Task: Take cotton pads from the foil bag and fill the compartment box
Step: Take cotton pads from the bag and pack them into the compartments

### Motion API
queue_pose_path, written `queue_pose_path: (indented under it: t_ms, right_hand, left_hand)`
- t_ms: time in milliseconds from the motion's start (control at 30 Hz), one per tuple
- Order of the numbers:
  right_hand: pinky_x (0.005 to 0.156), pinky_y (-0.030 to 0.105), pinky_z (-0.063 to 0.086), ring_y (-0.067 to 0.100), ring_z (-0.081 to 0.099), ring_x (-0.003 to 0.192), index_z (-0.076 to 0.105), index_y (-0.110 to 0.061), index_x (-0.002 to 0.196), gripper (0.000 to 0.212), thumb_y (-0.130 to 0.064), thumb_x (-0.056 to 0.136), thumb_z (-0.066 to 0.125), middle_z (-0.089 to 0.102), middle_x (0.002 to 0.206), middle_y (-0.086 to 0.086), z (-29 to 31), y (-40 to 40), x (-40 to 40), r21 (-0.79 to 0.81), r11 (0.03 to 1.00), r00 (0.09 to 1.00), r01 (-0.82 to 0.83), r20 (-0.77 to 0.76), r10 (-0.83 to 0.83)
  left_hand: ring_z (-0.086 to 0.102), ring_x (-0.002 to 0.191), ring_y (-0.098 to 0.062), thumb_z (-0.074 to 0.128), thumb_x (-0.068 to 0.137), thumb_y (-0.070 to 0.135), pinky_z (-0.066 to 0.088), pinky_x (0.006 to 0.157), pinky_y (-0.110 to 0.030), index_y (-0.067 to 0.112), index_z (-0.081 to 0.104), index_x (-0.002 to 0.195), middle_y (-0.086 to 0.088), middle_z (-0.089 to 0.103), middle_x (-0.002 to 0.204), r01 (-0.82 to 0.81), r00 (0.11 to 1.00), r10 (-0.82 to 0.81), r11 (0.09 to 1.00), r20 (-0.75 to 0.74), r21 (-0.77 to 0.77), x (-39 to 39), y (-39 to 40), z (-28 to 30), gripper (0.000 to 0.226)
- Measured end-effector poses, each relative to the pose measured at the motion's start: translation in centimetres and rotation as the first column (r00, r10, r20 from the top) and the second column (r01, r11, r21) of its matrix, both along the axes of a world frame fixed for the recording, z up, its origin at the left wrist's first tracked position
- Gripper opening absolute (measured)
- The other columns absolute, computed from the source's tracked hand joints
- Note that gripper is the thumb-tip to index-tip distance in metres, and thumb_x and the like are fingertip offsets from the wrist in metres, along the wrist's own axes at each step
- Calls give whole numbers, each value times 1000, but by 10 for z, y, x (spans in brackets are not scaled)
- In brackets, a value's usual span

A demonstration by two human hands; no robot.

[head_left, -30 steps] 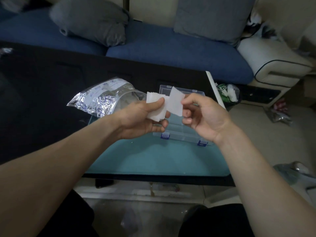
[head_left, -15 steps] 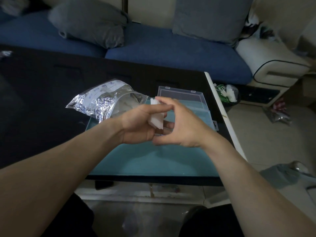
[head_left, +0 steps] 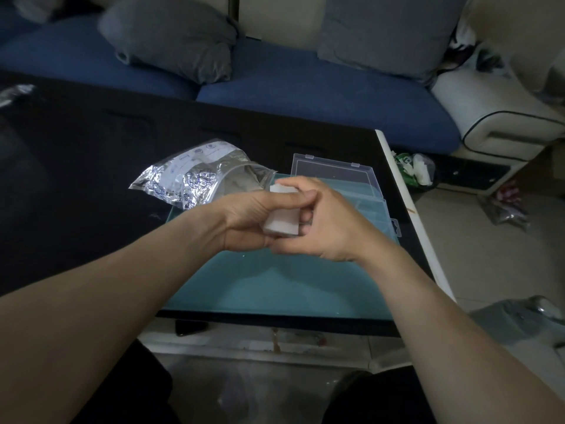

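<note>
A small stack of white cotton pads (head_left: 282,223) is held between both hands above the teal mat (head_left: 275,286). My left hand (head_left: 250,221) grips the stack from the left, thumb across its top. My right hand (head_left: 324,221) wraps round it from the right, fingers curled over the pads. The silver foil bag (head_left: 195,179) lies open on its side just behind my left hand. The clear compartment box (head_left: 351,185) sits open behind my right hand, which hides most of its compartments.
The black table (head_left: 76,166) ends in a white edge (head_left: 409,215) on the right. A blue sofa with grey cushions (head_left: 171,35) stands behind it. Bags and litter lie on the floor (head_left: 504,209) to the right.
One second ago each hand held pads apart, one pad lifted in the right fingers. The hands have come together and now clasp one stack between them.
</note>
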State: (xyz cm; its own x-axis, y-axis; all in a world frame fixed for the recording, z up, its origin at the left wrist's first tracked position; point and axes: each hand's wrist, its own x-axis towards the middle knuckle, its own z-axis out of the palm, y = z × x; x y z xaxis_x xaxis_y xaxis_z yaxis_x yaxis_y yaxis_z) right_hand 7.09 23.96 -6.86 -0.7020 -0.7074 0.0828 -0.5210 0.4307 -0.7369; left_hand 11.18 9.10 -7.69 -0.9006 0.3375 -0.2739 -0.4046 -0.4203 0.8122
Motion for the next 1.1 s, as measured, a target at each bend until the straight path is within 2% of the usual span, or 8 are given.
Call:
queue_pose_path:
  t_ms: [167, 367, 533, 700, 767, 833, 900, 1100]
  right_hand:
    - [80, 13, 52, 0, 63, 96, 66, -24, 114, 63, -27, 59, 96, 59, 115, -5, 2, -4, 1, -17, 999, 995, 35, -96, -36]
    - [102, 38, 51, 8, 65, 109, 66, -27, 112, 45, -24, 71, 85, 71, 112, 0, 6, 7, -11, -41, 999, 980, -3, 197, 11]
    - [88, 38, 55, 20, 65, 75, 69, -1, 114, 40, -16, 79, 78, 73, 98, 19, -2, 12, -20, -114, 993, 903, 7, 428, 42]
    - [83, 34, 59, 19, 71, 81, 64, -8, 102, 10, -2, 94, 63, 71, 99, 11, -2, 21, -46, -359, 845, 804, 397, 581, -131]
    - [73, 32, 61, 20, 72, 86, 64, -16, 102, 13, -5, 95, 65, 71, 106, 10, -10, 24, -63, -330, 760, 769, 560, 547, -329]
    - [66, 31, 60, 25, 71, 97, 64, -19, 106, 18, -6, 95, 66, 69, 112, 7, -25, 22, -76, -232, 754, 760, 615, 432, -486]
    - [73, 36, 62, 27, 69, 102, 65, -20, 113, 23, -5, 95, 64, 69, 111, 6, -39, 13, -81, -135, 799, 784, 587, 344, -517]
    - [82, 25, 41, 23, 59, 115, 53, -11, 136, 42, -12, 96, 62, 60, 130, 6, -50, -17, -87, 196, 814, 809, 547, 129, -574]
  left_hand:
    - [68, 80, -15, 62, 82, 24, 59, 75, -31, 12, 64, 102, -5, 67, 91, 16, 1000, -16, 1000, -4, 20, -2, -1, -2, 24]
    - [42, 58, -7, 78, 77, 40, 33, 52, -19, 17, 60, 103, 1, 50, 76, 130, 991, -134, 984, -29, -122, -4, -11, -6, 38]
    - [48, 61, -9, 80, 70, 53, 37, 57, -19, 16, 58, 118, -4, 55, 82, 285, 956, -288, 957, -64, -43, -5, -12, -12, 64]
    - [65, 74, -21, 71, 72, 56, 53, 62, -27, 9, 59, 112, -12, 68, 95, 21, 1000, -24, 983, -18, -185, -6, -5, -4, 63]
    - [59, 62, -20, 68, 88, 43, 48, 54, -29, 8, 59, 104, -7, 65, 81, -208, 978, 168, 832, -124, -514, -10, -3, -9, 39]
    - [60, 66, -16, 67, 92, 32, 52, 61, -30, 11, 63, 97, -1, 65, 80, -340, 939, 109, 455, -327, -823, -15, -7, -23, 22]
    - [65, 80, -16, 66, 91, 32, 54, 74, -27, 14, 63, 106, -1, 68, 90, -324, 944, 25, 254, -329, -911, -15, -8, -33, 24]
    - [66, 99, -27, 61, 91, 35, 54, 87, -36, 11, 53, 125, -13, 70, 104, -216, 973, -24, 244, -228, -946, -22, 1, -54, 42]
